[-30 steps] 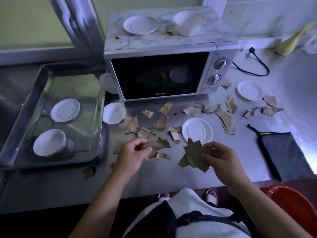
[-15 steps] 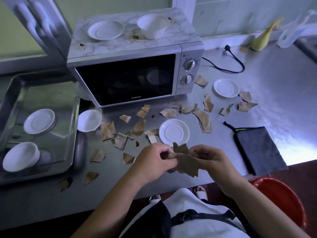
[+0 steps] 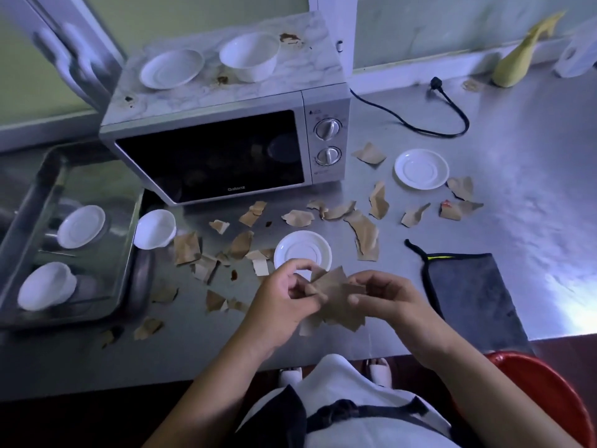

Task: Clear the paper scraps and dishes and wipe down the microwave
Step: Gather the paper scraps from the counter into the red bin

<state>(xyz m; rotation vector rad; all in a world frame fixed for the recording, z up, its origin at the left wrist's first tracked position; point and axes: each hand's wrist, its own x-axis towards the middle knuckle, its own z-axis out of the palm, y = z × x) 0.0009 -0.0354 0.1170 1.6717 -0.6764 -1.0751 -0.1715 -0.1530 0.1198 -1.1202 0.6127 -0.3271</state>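
My left hand and my right hand meet over the counter's front edge, both pinching a bundle of brown paper scraps. More loose scraps lie scattered in front of the silver microwave. Its stained top carries a white saucer and a white bowl. On the counter stand a saucer just beyond my hands, another saucer at the right, and a small bowl beside the tray.
A metal tray at the left holds a saucer and a bowl. A grey cloth lies at the right front. A black power cord trails behind. A red bin sits below the counter edge.
My left hand has carried its scraps over to my right hand and the two now hold one bundle together. The view has shifted to the right.
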